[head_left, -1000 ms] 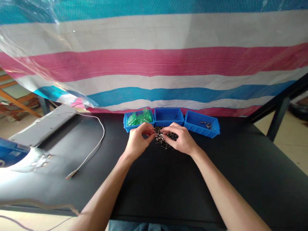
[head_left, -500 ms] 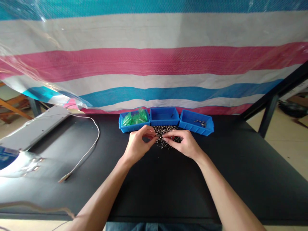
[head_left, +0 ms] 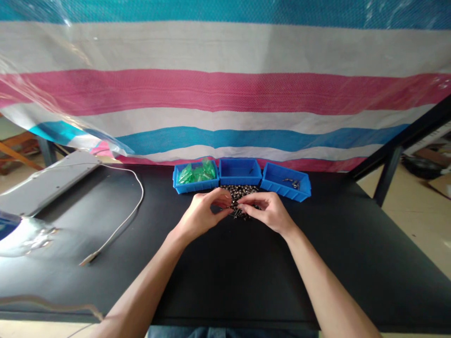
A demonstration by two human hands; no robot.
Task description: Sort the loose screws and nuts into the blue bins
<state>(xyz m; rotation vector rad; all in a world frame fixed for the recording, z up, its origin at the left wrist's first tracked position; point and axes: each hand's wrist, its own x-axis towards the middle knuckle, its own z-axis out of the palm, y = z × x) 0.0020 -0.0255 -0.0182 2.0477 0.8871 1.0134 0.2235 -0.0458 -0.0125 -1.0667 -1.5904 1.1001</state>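
Note:
A pile of small dark and shiny metal pieces, screw-like (head_left: 243, 190), lies on the black table in front of the blue bins. My left hand (head_left: 202, 213) is at the pile's left edge, thumb and fingers curled close together at their tips. From the right, my right hand (head_left: 269, 212) reaches over the pile with thumb and forefinger pinched. The fingertips of both hands face each other, a small gap between them. Whatever they hold is too small to make out.
Behind the pile stand a blue bin with green plastic pieces (head_left: 178, 187), a middle blue bin (head_left: 240, 180) with a small dark piece, and a right blue bin (head_left: 282, 189) with some metal parts. A white cable (head_left: 132, 218) and a grey panel (head_left: 56, 180) lie left.
My left fingertips have drawn slightly apart from my right ones. The view has shifted a little; the bins and pile look the same.

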